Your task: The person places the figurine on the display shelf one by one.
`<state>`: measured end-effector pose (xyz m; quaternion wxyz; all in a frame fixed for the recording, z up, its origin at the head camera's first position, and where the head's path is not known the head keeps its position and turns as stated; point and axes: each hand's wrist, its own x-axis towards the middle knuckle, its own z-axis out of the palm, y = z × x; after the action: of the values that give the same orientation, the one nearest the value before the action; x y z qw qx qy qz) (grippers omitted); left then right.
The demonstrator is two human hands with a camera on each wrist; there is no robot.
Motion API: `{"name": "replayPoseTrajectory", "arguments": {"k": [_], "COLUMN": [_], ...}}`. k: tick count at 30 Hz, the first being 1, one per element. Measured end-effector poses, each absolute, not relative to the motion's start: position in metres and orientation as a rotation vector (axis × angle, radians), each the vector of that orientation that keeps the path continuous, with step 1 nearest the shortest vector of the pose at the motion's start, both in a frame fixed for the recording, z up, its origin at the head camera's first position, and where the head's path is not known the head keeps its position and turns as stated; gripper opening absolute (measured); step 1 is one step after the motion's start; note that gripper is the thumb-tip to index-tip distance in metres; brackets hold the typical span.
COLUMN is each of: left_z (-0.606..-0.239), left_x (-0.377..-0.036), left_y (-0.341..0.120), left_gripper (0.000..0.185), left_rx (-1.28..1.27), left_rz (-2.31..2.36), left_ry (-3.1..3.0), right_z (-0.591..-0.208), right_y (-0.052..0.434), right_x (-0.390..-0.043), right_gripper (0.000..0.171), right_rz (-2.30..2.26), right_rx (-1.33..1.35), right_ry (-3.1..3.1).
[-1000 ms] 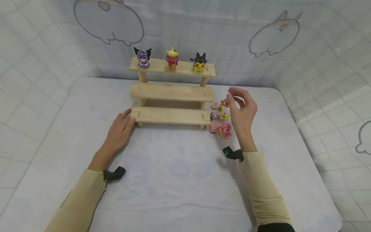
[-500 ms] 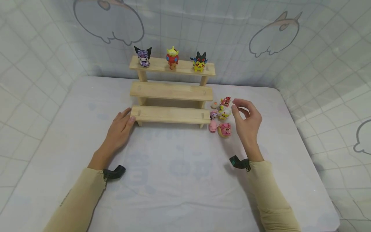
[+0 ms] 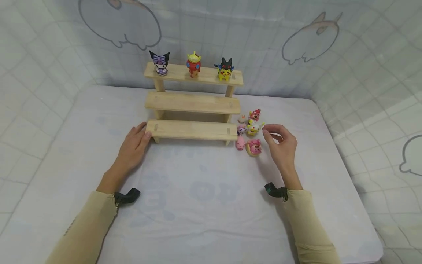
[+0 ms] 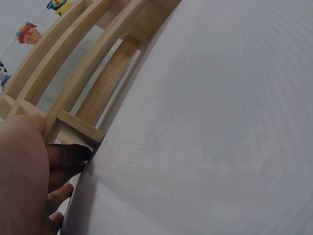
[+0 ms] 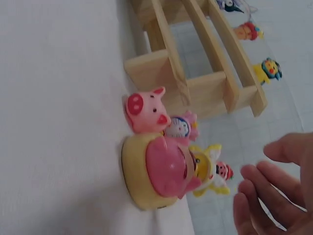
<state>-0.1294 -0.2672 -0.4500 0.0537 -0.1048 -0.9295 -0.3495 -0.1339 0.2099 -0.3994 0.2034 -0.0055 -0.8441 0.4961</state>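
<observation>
A three-step wooden display stand [image 3: 192, 130] is on the table. My left hand [image 3: 132, 146] rests against the left end of its lowest shelf, the thumb at the shelf's edge and the fingers extended alongside. To the stand's right is a cluster of small toy figures. Among them are a white-and-yellow figure [image 3: 254, 128], a pink pig [image 5: 146, 111] and a pink bear in a pale yellow ring [image 5: 168, 169]. My right hand [image 3: 281, 146] hovers just right of the white-and-yellow figure. Its thumb and fingers are loosely bent with a gap between them, holding nothing.
The top shelf carries a purple-and-black figure [image 3: 160, 64], a red-and-yellow one [image 3: 193, 66] and a yellow one with a black hood [image 3: 225, 70]. Behind the cluster are a red-capped figure [image 3: 254, 115] and a small pale one [image 3: 242, 118]. A printed curtain [image 3: 257, 44] hangs behind.
My right hand has moved down and slightly right, from over the back of the cluster to beside the white-and-yellow figure. The left hand stays at the stand.
</observation>
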Motion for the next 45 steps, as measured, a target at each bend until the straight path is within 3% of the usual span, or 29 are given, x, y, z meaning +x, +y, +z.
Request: {"name": "replayPoseTrajectory", "arguments": {"k": [14,27,45], "left_z": [-0.450,-0.451,-0.449], "left_x": [-0.129,-0.131,-0.129], "left_y": [-0.272,-0.269,-0.267], "left_gripper": [0.062,0.060,0.059], "left_rx": [-0.293,-0.326,-0.321], "left_rz": [-1.076,-1.060,-1.071], "left_ry": [-2.835,-2.812,-2.811], "right_z": [-0.413,-0.416,-0.425], "right_y": [0.238,0.239,0.236], "right_x": [-0.138,-0.136,-0.135], "right_gripper": [0.039,0.073,0.072], "right_rz": [1.390,1.271,1.203], "right_rx": [0.146,0.230,0.299], "right_ry": [-2.886,-3.080,-3.026]}}
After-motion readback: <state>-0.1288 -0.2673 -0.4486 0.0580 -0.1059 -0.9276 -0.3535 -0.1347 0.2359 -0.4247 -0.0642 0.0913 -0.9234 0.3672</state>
